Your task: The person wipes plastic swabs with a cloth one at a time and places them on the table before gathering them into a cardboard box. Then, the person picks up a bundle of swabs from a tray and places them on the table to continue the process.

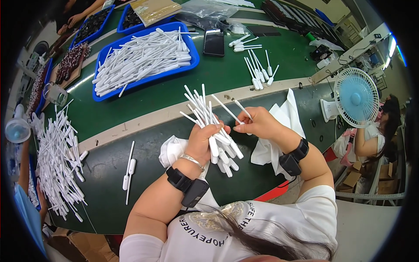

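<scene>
Your left hand (201, 140) is clenched around a fanned bundle of white plastic droppers (208, 118), held above the green tabletop (144, 100) with the thin stems pointing up and the bulbs hanging below your fist. Your right hand (258, 123) pinches a single dropper (242, 109) between fingertips, just beside the bundle. A white cloth (283, 118) lies under your right wrist. Behind sits a blue tray (192, 59) heaped with more droppers, and a loose pile (56, 161) lies far left
</scene>
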Demonstrator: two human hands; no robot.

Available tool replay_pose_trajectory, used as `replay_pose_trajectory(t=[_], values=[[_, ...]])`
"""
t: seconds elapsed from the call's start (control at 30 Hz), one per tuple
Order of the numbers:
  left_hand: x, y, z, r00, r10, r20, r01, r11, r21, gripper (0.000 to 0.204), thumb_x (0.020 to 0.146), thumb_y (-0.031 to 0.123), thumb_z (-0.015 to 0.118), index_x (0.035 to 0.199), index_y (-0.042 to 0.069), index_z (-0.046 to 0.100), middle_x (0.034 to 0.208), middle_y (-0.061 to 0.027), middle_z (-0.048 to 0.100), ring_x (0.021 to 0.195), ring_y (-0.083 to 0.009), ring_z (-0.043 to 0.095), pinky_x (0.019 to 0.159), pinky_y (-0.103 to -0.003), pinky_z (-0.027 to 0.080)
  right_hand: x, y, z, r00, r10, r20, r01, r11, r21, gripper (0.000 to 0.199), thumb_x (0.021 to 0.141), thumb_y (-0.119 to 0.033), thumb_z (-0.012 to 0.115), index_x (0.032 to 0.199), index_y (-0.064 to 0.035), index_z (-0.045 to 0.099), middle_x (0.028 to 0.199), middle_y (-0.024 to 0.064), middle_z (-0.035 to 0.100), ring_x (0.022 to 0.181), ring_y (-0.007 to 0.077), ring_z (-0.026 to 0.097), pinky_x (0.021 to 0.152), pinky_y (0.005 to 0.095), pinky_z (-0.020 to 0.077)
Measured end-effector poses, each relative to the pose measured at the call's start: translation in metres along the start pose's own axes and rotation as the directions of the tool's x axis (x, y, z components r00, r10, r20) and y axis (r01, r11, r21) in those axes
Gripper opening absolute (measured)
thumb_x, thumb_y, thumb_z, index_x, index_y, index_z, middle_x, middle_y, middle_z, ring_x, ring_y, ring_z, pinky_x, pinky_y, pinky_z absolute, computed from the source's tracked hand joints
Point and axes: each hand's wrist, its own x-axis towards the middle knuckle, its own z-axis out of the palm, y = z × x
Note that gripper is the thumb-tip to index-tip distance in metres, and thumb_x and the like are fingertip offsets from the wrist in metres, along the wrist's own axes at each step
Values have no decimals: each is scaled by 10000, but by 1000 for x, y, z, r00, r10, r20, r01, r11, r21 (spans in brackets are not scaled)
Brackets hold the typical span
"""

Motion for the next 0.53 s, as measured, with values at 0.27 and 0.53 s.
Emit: replay_pose_trajectory(t=[0.27, 0.53], values=[[-1, 2, 1, 1000, 15, 14, -16, 1000, 12, 181, 736, 32, 545, 904, 9, 482, 799, -94, 555, 757, -215, 598, 651, -337, 510, -13, -9, 8, 959, -281, -22, 255, 899, -355, 198, 700, -149, 707, 812, -16, 613, 700, 104, 554, 605, 221, 547, 537, 313, 421], [3, -1, -7, 993, -4, 120, 8, 1000, -25, 301, 748, 68, 558, 1019, -17, 458, 865, -170, 600, 769, -228, 619, 677, -330, 526, -21, -17, 16, 950, -312, 0, 271, 824, -498, 184, 716, -206, 651, 827, -64, 613, 744, 118, 546, 675, 310, 557, 580, 391, 446]])
